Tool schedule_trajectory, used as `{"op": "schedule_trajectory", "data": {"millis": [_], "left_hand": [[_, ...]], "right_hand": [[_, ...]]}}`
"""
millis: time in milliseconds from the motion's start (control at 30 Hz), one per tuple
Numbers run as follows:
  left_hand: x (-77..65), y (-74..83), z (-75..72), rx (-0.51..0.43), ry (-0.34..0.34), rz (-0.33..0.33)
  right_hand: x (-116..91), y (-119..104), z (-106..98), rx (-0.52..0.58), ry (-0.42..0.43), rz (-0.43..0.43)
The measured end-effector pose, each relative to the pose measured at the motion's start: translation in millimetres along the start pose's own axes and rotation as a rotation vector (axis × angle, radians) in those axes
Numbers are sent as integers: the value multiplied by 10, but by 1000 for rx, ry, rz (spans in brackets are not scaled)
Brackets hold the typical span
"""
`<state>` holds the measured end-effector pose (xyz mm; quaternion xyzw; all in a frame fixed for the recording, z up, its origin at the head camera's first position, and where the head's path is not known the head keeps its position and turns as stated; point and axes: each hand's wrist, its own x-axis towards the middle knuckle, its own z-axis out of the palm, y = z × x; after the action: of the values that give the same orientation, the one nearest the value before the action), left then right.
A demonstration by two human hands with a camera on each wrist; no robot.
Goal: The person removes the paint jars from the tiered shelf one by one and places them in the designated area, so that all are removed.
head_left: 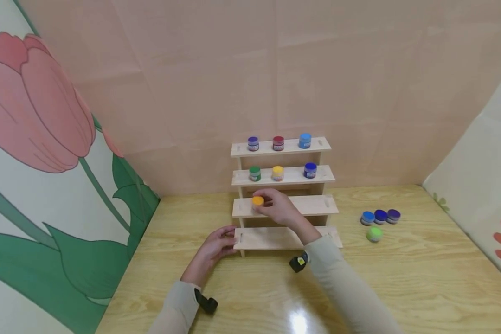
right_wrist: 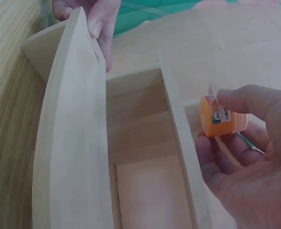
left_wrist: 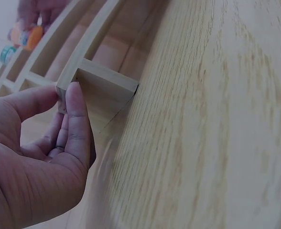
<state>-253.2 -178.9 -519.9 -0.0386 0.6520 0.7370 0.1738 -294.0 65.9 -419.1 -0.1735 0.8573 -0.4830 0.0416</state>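
A small orange-lidded paint jar [head_left: 257,201] is pinched between the thumb and fingers of my right hand [head_left: 279,207], at the left part of the third tier down on a wooden stepped shelf [head_left: 292,238]. In the right wrist view the jar [right_wrist: 221,116] is tilted; whether it touches the board I cannot tell. My left hand [head_left: 215,243] grips the left end of the lowest board, and the left wrist view shows thumb and fingers [left_wrist: 76,114] on that board's end. The top tier bears purple, dark red and light blue jars; green, yellow [head_left: 277,173] and dark blue jars stand on the second.
Right of the shelf, several jars stand on the wooden table [head_left: 421,269]: a blue jar [head_left: 367,218], a dark blue one, a purple one, and a light green jar [head_left: 375,234] in front. A pinkish cloth backdrop [head_left: 200,93] rises behind, and a tulip-printed panel [head_left: 46,106] stands left.
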Motion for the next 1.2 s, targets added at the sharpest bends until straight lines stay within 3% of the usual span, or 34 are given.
{"op": "schedule_trajectory", "data": {"millis": [300,767,1200], "left_hand": [[-18,10,8,9,-9,23],[-16,17,24,15,-20,20],[-10,10,10,21,-23,15]], "right_hand": [[-161,55,-209,-19,16,-68],[-529,175,-533,-55,45,-85],[-809,451,-901,-71,58,-92]]}}
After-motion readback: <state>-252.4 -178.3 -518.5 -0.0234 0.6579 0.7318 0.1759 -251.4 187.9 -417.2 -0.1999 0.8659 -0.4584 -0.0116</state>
